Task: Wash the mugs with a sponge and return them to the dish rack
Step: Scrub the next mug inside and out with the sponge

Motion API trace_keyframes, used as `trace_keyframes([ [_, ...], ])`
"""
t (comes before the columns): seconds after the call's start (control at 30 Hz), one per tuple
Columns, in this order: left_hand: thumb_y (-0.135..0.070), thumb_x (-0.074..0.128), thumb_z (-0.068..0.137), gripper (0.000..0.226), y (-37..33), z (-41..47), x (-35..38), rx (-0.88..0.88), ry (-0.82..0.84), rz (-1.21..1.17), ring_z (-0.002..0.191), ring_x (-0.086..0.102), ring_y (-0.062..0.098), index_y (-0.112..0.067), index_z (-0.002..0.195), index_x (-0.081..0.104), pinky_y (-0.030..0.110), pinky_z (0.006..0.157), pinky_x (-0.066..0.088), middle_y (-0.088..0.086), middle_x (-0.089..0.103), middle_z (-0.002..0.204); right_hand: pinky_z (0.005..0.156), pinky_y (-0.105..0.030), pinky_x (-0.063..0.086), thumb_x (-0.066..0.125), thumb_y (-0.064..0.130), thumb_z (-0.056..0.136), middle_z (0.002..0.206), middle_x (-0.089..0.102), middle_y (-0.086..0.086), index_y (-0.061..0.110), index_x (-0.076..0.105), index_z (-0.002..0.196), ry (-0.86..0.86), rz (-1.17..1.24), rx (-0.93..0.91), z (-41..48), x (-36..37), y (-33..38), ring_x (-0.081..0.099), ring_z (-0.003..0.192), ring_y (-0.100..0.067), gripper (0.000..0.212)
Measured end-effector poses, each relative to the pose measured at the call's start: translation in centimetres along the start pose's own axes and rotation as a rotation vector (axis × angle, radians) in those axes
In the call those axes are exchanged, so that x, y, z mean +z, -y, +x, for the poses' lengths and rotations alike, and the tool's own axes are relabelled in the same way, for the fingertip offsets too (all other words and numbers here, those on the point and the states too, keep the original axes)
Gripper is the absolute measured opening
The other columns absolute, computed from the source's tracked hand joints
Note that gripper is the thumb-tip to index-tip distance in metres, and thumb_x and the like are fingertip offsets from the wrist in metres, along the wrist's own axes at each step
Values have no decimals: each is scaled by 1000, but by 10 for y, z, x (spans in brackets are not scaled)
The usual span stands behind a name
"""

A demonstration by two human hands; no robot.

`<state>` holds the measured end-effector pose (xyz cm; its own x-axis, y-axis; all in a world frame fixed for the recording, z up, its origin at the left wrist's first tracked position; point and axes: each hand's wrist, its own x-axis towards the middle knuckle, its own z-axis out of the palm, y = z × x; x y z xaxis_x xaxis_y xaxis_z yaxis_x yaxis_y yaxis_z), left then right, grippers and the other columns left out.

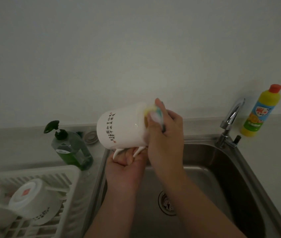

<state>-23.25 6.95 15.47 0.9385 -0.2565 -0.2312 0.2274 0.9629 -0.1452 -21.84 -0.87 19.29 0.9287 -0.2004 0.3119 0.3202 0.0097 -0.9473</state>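
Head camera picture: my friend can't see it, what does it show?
Over a metal sink, the left hand holds a white mug by its handle while the right hand holds a sponge against its rim. Two more mugs sit upside down in the dish rack.

A home kitchen: beneath the left hand (124, 169) and right hand (165, 140) lies a steel sink (222, 169), its tap (232, 115) and a yellow cleaner bottle (260, 114) to their right. To their left, a green pump bottle (72, 150) and white dish rack (71, 170) stand on the desk (16, 148).
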Motion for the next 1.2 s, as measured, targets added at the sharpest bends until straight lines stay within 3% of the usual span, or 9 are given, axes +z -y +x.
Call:
trace_keyframes([
  [0.03, -16, 26, 93, 40, 7, -11, 13, 60, -234, -42, 40, 17, 6, -32, 57, 18, 21, 67, 47, 1, 6, 37, 86, 0, 40, 52, 26, 95, 122, 44, 8, 39, 53, 128, 6, 3, 40, 9, 0, 0, 49, 105, 2, 35],
  [0.07, -15, 33, 92, 45, 1, -10, 19, 131, -158, -194, 35, 14, 8, -25, 50, 17, 19, 57, 34, -2, 10, 37, 85, -2, 42, 50, 28, 96, 124, 48, 7, 33, 54, 130, 8, 22, 77, 17, 1, 0, 52, 103, 3, 35],
  [0.13, -12, 35, 91, 47, -9, -9, 13, 236, -72, -317, 33, 14, 11, -21, 48, 17, 19, 60, 27, -3, 12, 38, 89, -13, 47, 49, 31, 96, 126, 53, 2, 30, 55, 132, 8, 70, 136, 23, 2, -1, 56, 103, 1, 36],
  [0.3, -5, 36, 81, 43, -9, -7, 2, 321, -221, -51, 34, 10, 11, -16, 44, 18, 17, 59, 33, -3, 14, 35, 93, -13, 45, 53, 30, 93, 118, 39, 17, 43, 47, 130, -40, 36, 85, -14, 1, -8, 49, 108, 2, 39],
  [0.47, -5, 41, 74, 20, -16, -4, -4, 344, -234, 4, 43, 29, 14, -14, 58, 32, 14, 83, 41, 2, 27, 52, 101, -22, 43, 51, 45, 88, 126, 33, 13, 57, 36, 132, -55, -105, -130, -55, 2, -29, 42, 122, -9, 48],
  [0.6, -5, 40, 78, 31, -8, -4, 11, 370, -207, 35, 37, 24, 12, -15, 52, 27, 20, 72, 45, 1, 23, 44, 100, -20, 42, 49, 42, 85, 121, 36, 14, 46, 40, 130, -83, -77, -196, -32, -1, -19, 45, 118, -17, 46],
  [0.87, -8, 40, 77, 38, -4, -8, 16, 342, -123, -33, 30, 15, 10, -21, 49, 18, 22, 62, 32, -3, 15, 34, 74, 8, 33, 49, 30, 96, 120, 46, 5, 29, 53, 133, 111, -125, -32, 34, -6, 16, 48, 96, 7, 37],
  [1.03, -8, 41, 76, 33, -11, -8, 16, 379, -133, 74, 27, 20, 9, -16, 47, 27, 19, 67, 39, -3, 21, 32, 90, -12, 43, 52, 35, 92, 118, 42, 6, 48, 42, 130, 35, -121, -156, -16, -10, 1, 50, 110, -12, 41],
  [1.2, -11, 40, 77, 45, -38, -17, 35, 432, -121, 431, 28, 11, 8, -20, 37, 20, 14, 47, 18, -5, 18, 29, 63, -4, 45, 52, 58, 87, 113, 59, 6, 45, 58, 119, 120, -6, 71, -30, -41, -7, 58, 89, 11, 34],
])
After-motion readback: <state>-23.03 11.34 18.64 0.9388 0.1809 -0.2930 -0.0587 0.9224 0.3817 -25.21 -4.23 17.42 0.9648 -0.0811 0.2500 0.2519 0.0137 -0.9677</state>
